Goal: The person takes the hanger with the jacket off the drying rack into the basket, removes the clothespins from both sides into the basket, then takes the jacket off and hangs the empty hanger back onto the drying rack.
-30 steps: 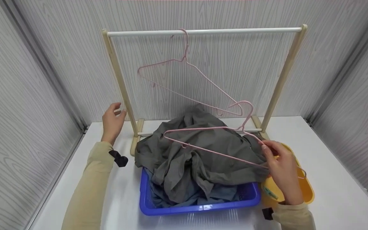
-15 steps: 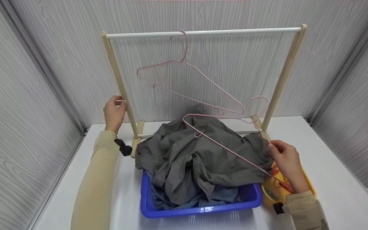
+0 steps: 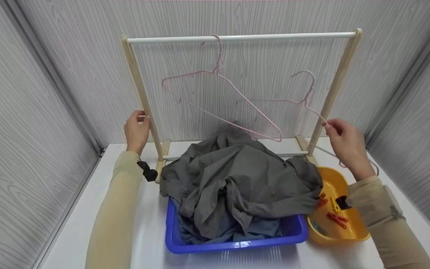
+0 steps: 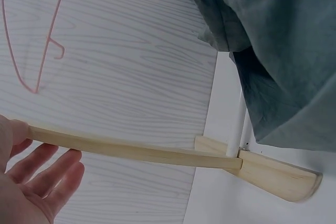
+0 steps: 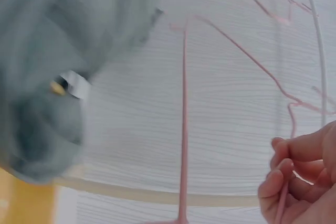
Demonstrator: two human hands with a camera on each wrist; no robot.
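In the head view my right hand [image 3: 347,144] pinches a pink wire hanger [image 3: 306,101] by its sloping shoulder, at the right of the rack. Its hook points up, below the rack's white rail [image 3: 267,37]. The right wrist view shows thumb and fingers of the right hand [image 5: 304,177] curled on the hanger wire [image 5: 252,56]. My left hand [image 3: 137,129] grips the left wooden post [image 3: 140,87]; in the left wrist view, its thumb and fingers lie around the post [image 4: 131,149]. A second pink hanger [image 3: 218,69] hangs bare from the rail.
A blue basket [image 3: 237,245] heaped with dark grey cloth [image 3: 237,175] stands before the rack. Right of it, a yellow tub [image 3: 327,239] holds several clothespins [image 3: 337,218]. Wood-grain panels [image 3: 47,130] close in the back and sides.
My right hand has risen and moved right with the hanger, lifting it off the cloth and uncovering the yellow tub. The left hand has moved up and taken hold of the post.
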